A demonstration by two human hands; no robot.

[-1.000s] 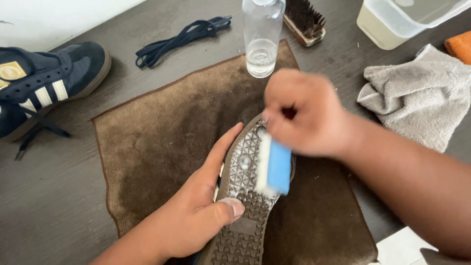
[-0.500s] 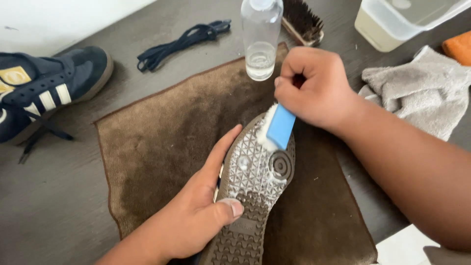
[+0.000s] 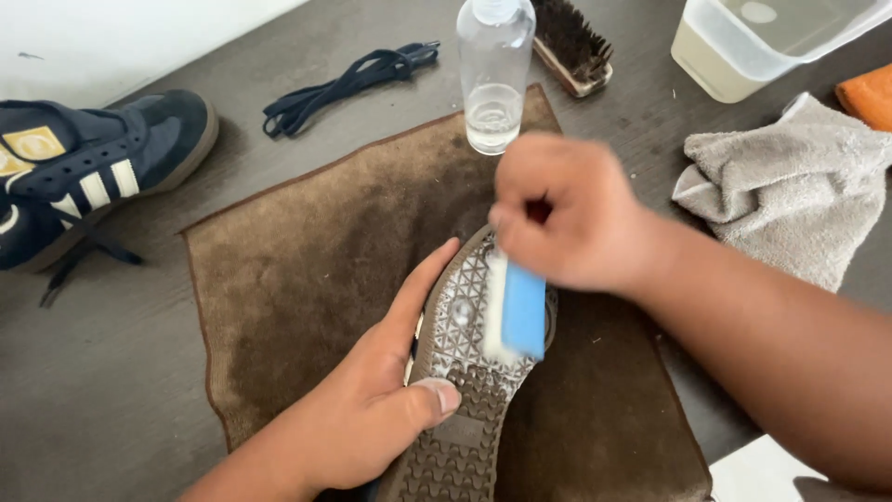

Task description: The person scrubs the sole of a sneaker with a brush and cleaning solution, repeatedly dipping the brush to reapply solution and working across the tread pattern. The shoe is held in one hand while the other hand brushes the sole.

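Note:
My left hand (image 3: 372,400) grips a shoe (image 3: 460,437) turned sole-up over a brown cloth (image 3: 307,270), thumb pressed on the brown patterned sole. My right hand (image 3: 567,214) is closed on a blue brush with white bristles (image 3: 516,311), pressed against the foamy front part of the sole. The right hand is blurred from motion. The shoe's upper is hidden beneath the sole and my left hand.
A clear bottle with a little liquid (image 3: 492,84) stands at the cloth's far edge. Behind it lie a wooden brush (image 3: 571,42) and dark laces (image 3: 348,79). A navy striped shoe (image 3: 84,172) sits far left. A grey towel (image 3: 790,186), a plastic tub (image 3: 753,42) and an orange cloth (image 3: 869,93) are right.
My right hand swept the blue brush from mid-sole out to the toe and has come back down toward mid-sole. My left hand and the shoe stayed put.

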